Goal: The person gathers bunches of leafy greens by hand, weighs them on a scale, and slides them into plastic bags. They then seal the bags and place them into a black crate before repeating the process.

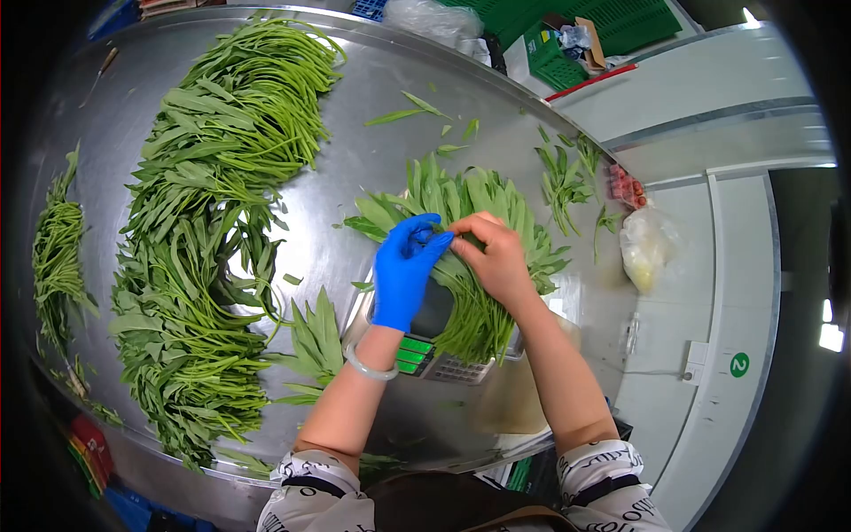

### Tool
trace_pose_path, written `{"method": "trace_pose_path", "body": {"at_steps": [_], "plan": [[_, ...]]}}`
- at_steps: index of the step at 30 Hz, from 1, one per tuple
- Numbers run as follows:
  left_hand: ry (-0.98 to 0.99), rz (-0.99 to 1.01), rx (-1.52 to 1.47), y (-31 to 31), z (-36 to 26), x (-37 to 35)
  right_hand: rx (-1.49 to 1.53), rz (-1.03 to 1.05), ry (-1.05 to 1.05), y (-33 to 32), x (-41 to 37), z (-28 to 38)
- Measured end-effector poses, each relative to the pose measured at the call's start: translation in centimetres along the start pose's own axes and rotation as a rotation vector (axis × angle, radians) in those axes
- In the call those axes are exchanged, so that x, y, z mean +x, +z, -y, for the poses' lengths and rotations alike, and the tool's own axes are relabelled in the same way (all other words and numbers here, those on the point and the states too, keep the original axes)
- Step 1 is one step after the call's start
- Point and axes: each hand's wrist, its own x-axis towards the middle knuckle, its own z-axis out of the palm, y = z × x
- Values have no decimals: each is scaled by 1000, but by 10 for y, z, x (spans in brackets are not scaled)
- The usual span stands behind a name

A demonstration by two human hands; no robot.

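A bunch of leafy green stalks, looking like water spinach (479,306), lies across a digital scale (456,368), leaves toward the far side and cut stems toward me. Above it my left hand (403,275), in a blue glove, has its fingers curled and thumb stretched toward my right hand. My bare right hand (496,257) pinches with thumb and forefinger right at the gloved thumb tip. Whatever lies between the meeting fingertips is too small to make out. The scale's green-lit display (413,353) shows below my left wrist; the bunch covers much of its platform.
A long heap of the same greens (199,293) fills the left of the steel table (355,71). A smaller bunch (58,257) lies at the far left. Loose sprigs (567,186) and a clear plastic bag (647,244) are on the right. Green crates (554,66) stand behind.
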Motion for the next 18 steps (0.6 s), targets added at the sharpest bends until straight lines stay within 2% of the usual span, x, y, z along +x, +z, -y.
{"method": "trace_pose_path", "body": {"at_steps": [4, 7, 9, 11, 13, 15, 17, 18], "plan": [[40, -32, 89, 1, 7, 1, -122, 34, -62, 3, -4, 2], [165, -187, 259, -11, -4, 10, -399, -88, -139, 2, -2, -1], [189, -238, 88, -26, -22, 32, -376, -72, -54, -5, -4, -6], [327, -197, 221, -31, -56, 58, -316, -111, -10, -8, -7, -5], [491, -96, 158, -16, -88, 89, -224, -201, -1, -10, -10, -1], [763, 171, 74, 6, -107, 130, -179, -227, 26, -16, -16, 8], [741, 222, 845, 5, -70, 177, -171, -238, 40, -21, -31, 16], [697, 218, 1078, 4, -72, 181, -187, -231, 26, -25, -37, 18]]}}
